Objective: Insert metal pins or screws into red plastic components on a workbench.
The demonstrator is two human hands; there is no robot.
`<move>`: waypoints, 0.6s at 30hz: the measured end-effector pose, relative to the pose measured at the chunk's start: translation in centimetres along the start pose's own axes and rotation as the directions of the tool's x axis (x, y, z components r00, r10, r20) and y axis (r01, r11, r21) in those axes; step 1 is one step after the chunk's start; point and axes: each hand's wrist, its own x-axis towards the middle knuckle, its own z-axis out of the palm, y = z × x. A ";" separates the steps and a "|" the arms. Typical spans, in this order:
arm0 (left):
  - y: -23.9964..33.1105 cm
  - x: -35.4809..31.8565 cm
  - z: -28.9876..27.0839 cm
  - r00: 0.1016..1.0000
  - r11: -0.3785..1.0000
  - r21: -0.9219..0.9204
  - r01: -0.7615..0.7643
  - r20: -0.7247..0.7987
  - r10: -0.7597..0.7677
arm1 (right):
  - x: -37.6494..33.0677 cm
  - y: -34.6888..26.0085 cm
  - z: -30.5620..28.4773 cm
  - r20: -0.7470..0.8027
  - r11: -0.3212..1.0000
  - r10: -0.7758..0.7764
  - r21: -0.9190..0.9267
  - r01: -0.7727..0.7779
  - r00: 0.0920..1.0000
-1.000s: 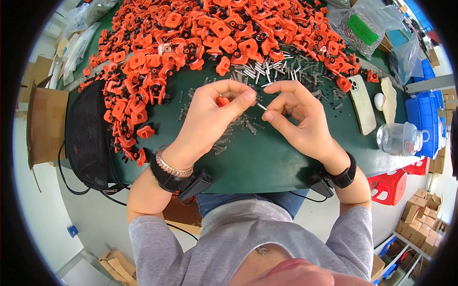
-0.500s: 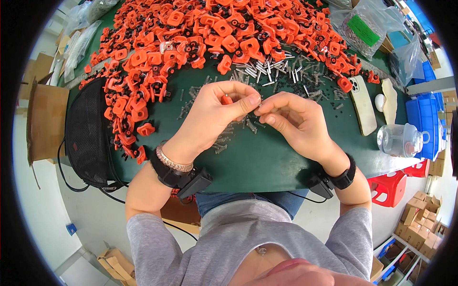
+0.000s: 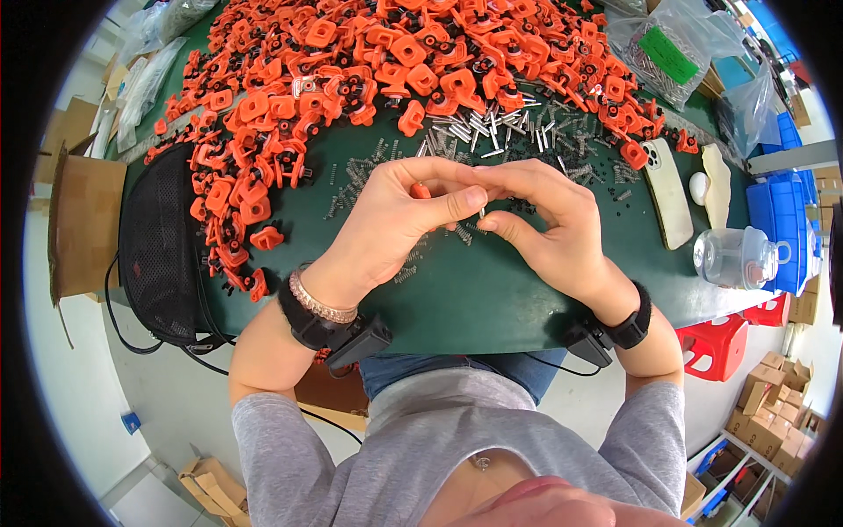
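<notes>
Above the green table, my two hands meet at the fingertips. My left hand [image 3: 386, 215] is closed around an orange plastic part [image 3: 421, 190], of which only a small piece shows between the fingers. At its thumb tip a short metal pin [image 3: 482, 212] sticks out. My right hand [image 3: 558, 220] has its thumb and bent forefinger about that pin; the exact contact is partly hidden. Small coil springs [image 3: 407, 270] lie on the table beneath the hands. Beyond them are silver metal pins [image 3: 492, 132] and small black pieces [image 3: 553, 167].
A large heap of orange parts with black knobs [image 3: 404, 53] covers the far table. At left stands a black mesh case [image 3: 158, 255]; at right lie a phone [image 3: 669, 198] and a clear plastic jar [image 3: 733, 257]. A bag of metal pins [image 3: 663, 61] sits at far right.
My right hand's fingers have moved left and up against my left hand's fingertips. The metal pin now shows between the thumbs.
</notes>
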 end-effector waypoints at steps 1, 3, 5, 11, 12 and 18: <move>0.2 -0.1 0.2 1.000 1.000 -0.003 -0.018 -0.014 0.018 | 0.0 -0.1 -0.1 0.018 0.996 -0.023 -0.086 0.024 1.000; 0.4 -0.1 0.3 0.999 0.999 -0.006 -0.035 -0.027 0.035 | -0.1 -0.1 -0.1 0.008 0.987 -0.071 -0.145 0.071 0.997; 0.5 -0.1 0.4 0.999 0.999 0.023 -0.029 -0.019 0.029 | -0.1 -0.1 -0.1 0.001 0.972 -0.120 -0.204 0.118 0.993; 0.7 -0.3 0.4 0.997 0.925 0.374 -0.064 -0.007 0.072 | -0.1 0.0 0.1 0.055 0.952 -0.141 -0.266 0.151 0.988; 0.6 -0.3 0.4 0.997 0.925 0.374 -0.064 -0.007 0.072 | -0.2 -0.1 0.0 0.088 0.933 -0.149 -0.316 0.170 0.985; 0.5 -0.6 0.8 0.999 0.924 0.379 -0.046 0.017 0.042 | -0.2 0.6 -0.5 0.179 0.854 -0.199 -0.451 0.260 0.964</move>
